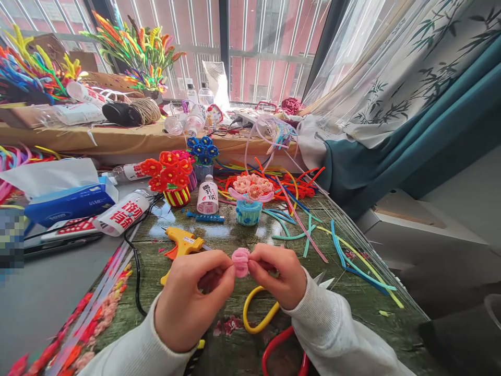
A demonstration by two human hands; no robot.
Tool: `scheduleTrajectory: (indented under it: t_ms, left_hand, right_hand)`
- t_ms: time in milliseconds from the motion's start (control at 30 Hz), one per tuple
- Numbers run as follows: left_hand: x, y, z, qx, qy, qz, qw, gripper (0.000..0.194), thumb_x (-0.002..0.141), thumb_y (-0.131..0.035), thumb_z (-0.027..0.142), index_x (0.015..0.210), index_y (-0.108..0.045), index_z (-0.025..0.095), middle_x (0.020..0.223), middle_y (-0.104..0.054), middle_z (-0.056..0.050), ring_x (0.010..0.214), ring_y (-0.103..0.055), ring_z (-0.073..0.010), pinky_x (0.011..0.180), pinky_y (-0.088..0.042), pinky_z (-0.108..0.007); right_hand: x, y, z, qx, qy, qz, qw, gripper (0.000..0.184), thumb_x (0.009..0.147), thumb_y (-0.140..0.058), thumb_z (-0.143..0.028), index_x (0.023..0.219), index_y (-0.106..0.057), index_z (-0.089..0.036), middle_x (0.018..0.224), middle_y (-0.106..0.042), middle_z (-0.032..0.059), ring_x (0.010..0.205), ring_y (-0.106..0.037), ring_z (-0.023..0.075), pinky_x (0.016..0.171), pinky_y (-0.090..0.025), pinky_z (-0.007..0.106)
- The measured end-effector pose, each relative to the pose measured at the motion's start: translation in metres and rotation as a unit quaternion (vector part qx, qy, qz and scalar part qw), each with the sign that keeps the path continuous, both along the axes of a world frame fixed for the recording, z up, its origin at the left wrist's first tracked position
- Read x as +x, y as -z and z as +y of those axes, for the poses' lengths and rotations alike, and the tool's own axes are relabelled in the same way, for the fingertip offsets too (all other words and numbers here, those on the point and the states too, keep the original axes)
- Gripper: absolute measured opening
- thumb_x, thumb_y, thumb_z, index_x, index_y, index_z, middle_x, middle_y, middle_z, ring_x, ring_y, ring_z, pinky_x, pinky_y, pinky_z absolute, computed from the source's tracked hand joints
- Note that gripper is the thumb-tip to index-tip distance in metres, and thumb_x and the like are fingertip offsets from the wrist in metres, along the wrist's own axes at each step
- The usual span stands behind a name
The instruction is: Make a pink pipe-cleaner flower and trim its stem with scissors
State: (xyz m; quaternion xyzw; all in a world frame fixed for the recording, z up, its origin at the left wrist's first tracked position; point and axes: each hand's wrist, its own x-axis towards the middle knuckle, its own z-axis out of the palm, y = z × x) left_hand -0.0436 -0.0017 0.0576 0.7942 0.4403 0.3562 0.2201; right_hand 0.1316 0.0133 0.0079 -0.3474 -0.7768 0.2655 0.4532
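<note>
Between my two hands is a small pink pipe-cleaner piece [240, 262], bent into rounded loops. My left hand [198, 295] pinches its left side between thumb and forefinger. On its right side, the thumb and forefinger of my right hand [279, 271] close in the same way. A yellow hot glue gun [183, 244] lies on the table behind my left hand. Under my right hand and forearm rest scissors with one yellow handle loop [246, 316] and one red. Beyond my hands stands a blue pot [249, 212] holding pink pipe-cleaner flowers [252, 185].
Red flowers [170, 169] in a striped pot and blue flowers [202, 151] stand behind. A labelled bottle [207, 196] is beside them. Loose pipe cleaners [309, 235] spread rightward. Tissues [70, 201], another bottle [123, 213] and a black cable [138, 271] lie left.
</note>
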Motion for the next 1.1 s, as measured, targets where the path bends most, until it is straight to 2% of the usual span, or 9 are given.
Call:
scheduleTrajectory:
  t_ms: [133, 267, 467, 533, 667, 767, 833, 933, 1100]
  left_hand:
    - [0.003, 0.005, -0.005, 0.120, -0.042, 0.076, 0.989, 0.026, 0.082, -0.048, 0.012, 0.056, -0.053, 0.016, 0.048, -0.046, 0.005, 0.043, -0.041, -0.0062, 0.043, -0.033, -0.017]
    - [0.009, 0.009, -0.008, 0.214, -0.078, 0.155, 0.961, 0.032, 0.084, -0.044, 0.011, 0.053, -0.048, 0.018, 0.049, -0.047, 0.002, 0.043, -0.045, -0.0092, 0.045, -0.035, -0.021]
    - [0.019, 0.004, -0.014, 0.323, -0.096, 0.243, 0.910, 0.038, 0.086, -0.040, 0.008, 0.051, -0.050, 0.019, 0.049, -0.049, 0.000, 0.043, -0.050, -0.0141, 0.047, -0.037, -0.028]
    - [0.017, 0.002, -0.015, 0.318, -0.092, 0.244, 0.911, 0.039, 0.088, -0.040, 0.010, 0.052, -0.051, 0.019, 0.048, -0.050, 0.001, 0.043, -0.051, -0.0144, 0.048, -0.037, -0.028]
    - [0.005, -0.001, -0.017, 0.228, -0.082, 0.170, 0.955, 0.028, 0.092, -0.043, 0.020, 0.070, -0.060, 0.019, 0.057, -0.060, 0.001, 0.050, -0.057, -0.0123, 0.052, -0.041, -0.024]
    - [-0.001, -0.002, -0.016, 0.159, -0.069, 0.106, 0.979, 0.014, 0.089, -0.051, 0.026, 0.082, -0.062, 0.021, 0.062, -0.063, 0.004, 0.047, -0.055, -0.0093, 0.050, -0.042, -0.019]
    - [-0.002, -0.002, -0.015, 0.134, -0.054, 0.084, 0.986, 0.010, 0.087, -0.055, 0.026, 0.081, -0.061, 0.022, 0.059, -0.061, 0.006, 0.043, -0.049, -0.0080, 0.046, -0.039, -0.018]
    - [0.000, 0.000, -0.013, 0.111, -0.033, 0.063, 0.991, 0.012, 0.086, -0.055, 0.023, 0.076, -0.060, 0.020, 0.060, -0.061, 0.006, 0.042, -0.045, -0.0069, 0.045, -0.038, -0.018]
    - [0.001, 0.000, -0.009, 0.085, -0.003, 0.074, 0.994, 0.018, 0.087, -0.052, 0.021, 0.070, -0.058, 0.018, 0.059, -0.059, 0.004, 0.045, -0.044, -0.0070, 0.046, -0.037, -0.017]
  right_hand:
    - [0.000, 0.001, 0.000, 0.051, 0.039, -0.022, 0.998, 0.020, 0.087, -0.048, -0.017, 0.068, -0.056, -0.017, 0.056, -0.048, -0.0025, 0.048, -0.041, 0.0093, 0.046, -0.032, 0.021]
    - [-0.001, 0.001, -0.001, 0.096, 0.065, -0.057, 0.992, 0.021, 0.087, -0.047, -0.016, 0.067, -0.056, -0.017, 0.055, -0.047, -0.0022, 0.049, -0.042, 0.0103, 0.047, -0.033, 0.022]
    - [-0.005, -0.002, -0.005, 0.068, 0.069, -0.053, 0.994, 0.023, 0.085, -0.047, -0.018, 0.064, -0.055, -0.018, 0.052, -0.046, -0.0035, 0.047, -0.039, 0.0090, 0.046, -0.031, 0.022]
    - [-0.005, -0.002, -0.006, 0.032, 0.061, -0.023, 0.997, 0.021, 0.083, -0.049, -0.018, 0.063, -0.055, -0.018, 0.052, -0.045, -0.0038, 0.046, -0.037, 0.0082, 0.044, -0.029, 0.022]
    - [-0.003, -0.003, -0.006, -0.091, 0.057, 0.061, 0.992, 0.024, 0.083, -0.053, -0.024, 0.060, -0.053, -0.017, 0.050, -0.041, -0.0047, 0.045, -0.033, 0.0077, 0.042, -0.026, 0.021]
    - [-0.001, -0.002, -0.005, -0.186, 0.011, 0.122, 0.975, 0.032, 0.087, -0.052, -0.035, 0.060, -0.053, -0.017, 0.051, -0.044, -0.0035, 0.047, -0.036, 0.0087, 0.045, -0.028, 0.022]
    - [-0.001, -0.001, -0.004, -0.228, -0.031, 0.157, 0.960, 0.038, 0.088, -0.051, -0.042, 0.061, -0.053, -0.016, 0.052, -0.044, -0.0033, 0.048, -0.035, 0.0085, 0.045, -0.028, 0.022]
    - [0.000, 0.001, -0.002, -0.263, -0.065, 0.166, 0.948, 0.043, 0.088, -0.051, -0.049, 0.061, -0.051, -0.016, 0.053, -0.040, -0.0045, 0.048, -0.031, 0.0074, 0.045, -0.025, 0.021]
    - [-0.001, 0.006, -0.001, -0.266, -0.064, 0.128, 0.953, 0.047, 0.087, -0.051, -0.053, 0.058, -0.050, -0.015, 0.051, -0.038, -0.0056, 0.047, -0.027, 0.0067, 0.044, -0.022, 0.021]
